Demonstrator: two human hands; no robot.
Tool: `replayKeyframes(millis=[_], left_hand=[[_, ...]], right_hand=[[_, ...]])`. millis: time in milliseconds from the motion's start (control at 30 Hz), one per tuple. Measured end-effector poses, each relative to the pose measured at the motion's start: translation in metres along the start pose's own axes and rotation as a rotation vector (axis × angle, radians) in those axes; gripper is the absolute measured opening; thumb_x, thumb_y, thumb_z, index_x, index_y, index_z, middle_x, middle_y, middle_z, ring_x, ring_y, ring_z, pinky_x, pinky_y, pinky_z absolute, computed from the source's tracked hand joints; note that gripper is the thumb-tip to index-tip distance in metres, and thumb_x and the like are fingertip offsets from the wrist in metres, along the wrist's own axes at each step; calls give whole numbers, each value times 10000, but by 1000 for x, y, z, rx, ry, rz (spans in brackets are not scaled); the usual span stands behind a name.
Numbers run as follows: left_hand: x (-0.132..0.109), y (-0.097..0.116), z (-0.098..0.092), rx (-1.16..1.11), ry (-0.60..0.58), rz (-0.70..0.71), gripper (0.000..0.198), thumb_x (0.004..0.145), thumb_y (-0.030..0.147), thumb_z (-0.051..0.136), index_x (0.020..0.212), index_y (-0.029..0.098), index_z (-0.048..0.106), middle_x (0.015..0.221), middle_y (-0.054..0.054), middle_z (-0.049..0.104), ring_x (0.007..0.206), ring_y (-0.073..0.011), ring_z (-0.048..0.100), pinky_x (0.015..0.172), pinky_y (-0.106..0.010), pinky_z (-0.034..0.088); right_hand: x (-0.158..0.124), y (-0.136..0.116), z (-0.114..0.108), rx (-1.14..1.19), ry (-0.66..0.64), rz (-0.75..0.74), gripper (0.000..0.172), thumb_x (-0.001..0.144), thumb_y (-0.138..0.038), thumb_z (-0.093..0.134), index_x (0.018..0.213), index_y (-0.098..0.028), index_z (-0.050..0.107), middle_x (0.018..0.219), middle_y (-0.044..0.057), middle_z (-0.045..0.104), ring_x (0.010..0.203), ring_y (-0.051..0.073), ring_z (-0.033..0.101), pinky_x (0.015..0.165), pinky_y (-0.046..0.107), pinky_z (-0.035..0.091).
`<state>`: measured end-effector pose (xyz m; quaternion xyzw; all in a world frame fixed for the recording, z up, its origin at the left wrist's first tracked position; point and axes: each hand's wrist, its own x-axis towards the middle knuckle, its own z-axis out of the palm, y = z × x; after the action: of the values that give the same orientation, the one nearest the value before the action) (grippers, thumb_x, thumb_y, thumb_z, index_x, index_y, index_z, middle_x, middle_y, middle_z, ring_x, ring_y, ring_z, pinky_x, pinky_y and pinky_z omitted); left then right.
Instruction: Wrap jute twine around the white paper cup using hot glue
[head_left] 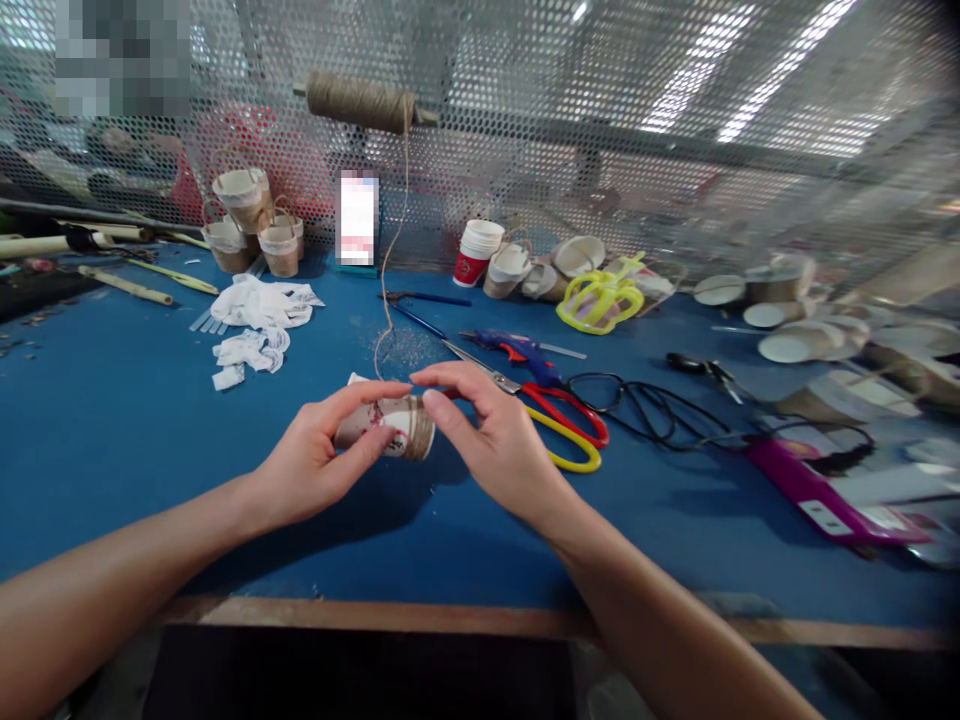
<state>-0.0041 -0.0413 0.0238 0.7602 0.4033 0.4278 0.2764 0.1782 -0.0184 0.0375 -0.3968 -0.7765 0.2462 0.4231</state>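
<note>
A paper cup (401, 418) with a printed pattern lies on its side above the blue table, brown twine wound round its right end. My left hand (330, 440) is closed round the cup's left part, thumb in front and fingers over the top. At the wound end, my right hand (487, 425) has its thumb and fingers closed in a pinch; what lies between them is too small to tell. Twine (406, 190) runs from a spool (360, 102) on the mesh down to the cup. Red-and-yellow-handled scissors (570, 428) lie just right of my right hand.
Behind are a blue glue gun (517, 352), pliers (431, 298), stacked cups (480, 250), a yellow basket-like piece (600, 300) and a lit phone (358, 220). Twine-wrapped cups (244, 200) and white scraps (262, 302) are at left. A purple power strip (825, 490) and black cable (660, 410) lie right.
</note>
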Motion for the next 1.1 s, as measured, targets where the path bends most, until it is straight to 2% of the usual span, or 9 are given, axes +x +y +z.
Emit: replayKeyframes(millis=[233,367,567,733,800,833,900,967,1100], left_hand=[[0,0,1,41,-46,66,288,839,184,496,1121,160,554,921,-39,677,687,-97,591,642,-184,471],[0,0,1,51,-45,10,247,835,211,489,1049,141,589,874,-43,691,604,-91,575,575,-187,461],[-1,1,1,112,-34,-57,245,829,237,487,1023,156,612,802,-20,684,505,-67,508,476,-160,406],[0,3,2,103,1,-37,218,825,240,485,968,143,618,609,26,626,404,-47,422,395,-135,351],[0,3,2,94,5,-25,208,824,224,482,962,143,614,576,37,609,391,-44,413,388,-133,345],[0,3,2,90,4,-21,207,825,217,478,966,143,611,565,41,601,385,-43,406,385,-134,340],[0,1,2,92,0,-18,210,827,212,472,974,143,606,548,47,583,377,-42,394,381,-138,330],[0,-1,2,102,-1,-15,216,831,216,465,981,143,603,526,54,556,376,-44,387,379,-143,320],[0,-4,2,127,-12,-27,220,830,222,462,981,153,606,517,58,548,392,-53,404,401,-153,334]], right_hand=[[-1,-6,1,165,-173,79,319,919,-322,319,1014,-188,592,1118,70,600,1067,139,531,957,332,385],[0,-7,1,228,-182,134,340,921,-337,302,984,-211,610,1081,42,625,1051,139,545,957,340,382],[10,10,-4,198,73,260,152,806,-311,527,777,-168,572,740,15,636,671,109,582,622,245,471],[36,39,-43,-122,341,323,364,880,-417,355,639,-181,493,574,0,554,512,86,508,519,218,418],[46,55,-63,-441,305,499,384,909,-361,265,672,-183,509,648,21,589,584,98,550,562,221,421],[50,63,-72,-497,269,543,296,875,-324,369,671,-179,526,674,32,602,642,119,572,578,230,416],[55,80,-84,-554,195,632,191,729,-217,577,555,-171,514,572,35,572,643,169,578,564,255,392],[57,95,-89,-565,114,710,239,581,-108,660,446,-174,474,449,17,510,582,191,568,529,266,367],[56,109,-85,-528,79,765,242,550,-54,618,421,-182,458,370,-14,441,505,164,535,484,255,346]])
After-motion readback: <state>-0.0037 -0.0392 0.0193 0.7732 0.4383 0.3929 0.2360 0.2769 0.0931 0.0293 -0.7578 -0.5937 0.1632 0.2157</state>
